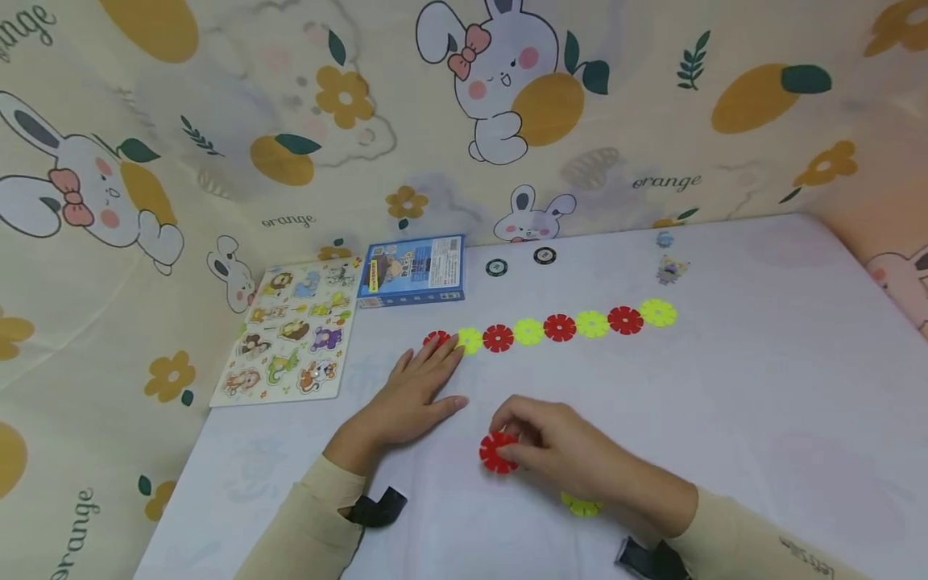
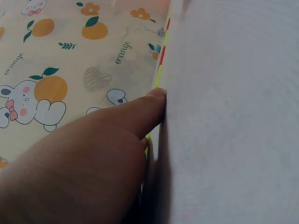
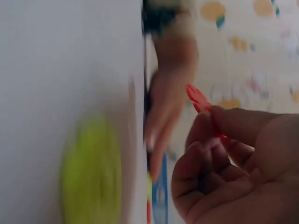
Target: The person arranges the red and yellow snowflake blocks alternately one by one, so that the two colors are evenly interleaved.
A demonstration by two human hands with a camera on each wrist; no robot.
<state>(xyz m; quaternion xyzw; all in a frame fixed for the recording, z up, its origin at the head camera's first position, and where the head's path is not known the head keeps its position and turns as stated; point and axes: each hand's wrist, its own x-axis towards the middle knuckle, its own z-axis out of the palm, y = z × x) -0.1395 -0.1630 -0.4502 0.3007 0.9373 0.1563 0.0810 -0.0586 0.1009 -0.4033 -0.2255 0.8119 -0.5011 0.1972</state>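
Note:
Between thumb and fingers, my right hand (image 1: 561,443) pinches a red notched disc (image 1: 497,453), held over the near part of the table; the right wrist view shows this red disc (image 3: 200,99) nearly edge-on. My left hand (image 1: 413,403) lies flat with straight fingers, its fingertips on the left end of a row of discs. That row alternates red and yellow-green; the leftmost red disc (image 1: 437,339) is partly covered by the fingers, beside a yellow-green disc (image 1: 471,341). Another yellow-green disc (image 1: 582,506) lies under the right forearm, partly hidden.
A board of animal pictures (image 1: 290,334) lies at the left, beside a blue box (image 1: 412,271). Two dark round chips (image 1: 496,267) sit behind the row. Further right are a small figure (image 1: 672,270) and a small blue piece (image 1: 664,239). Patterned cloth (image 1: 435,121) hangs behind.

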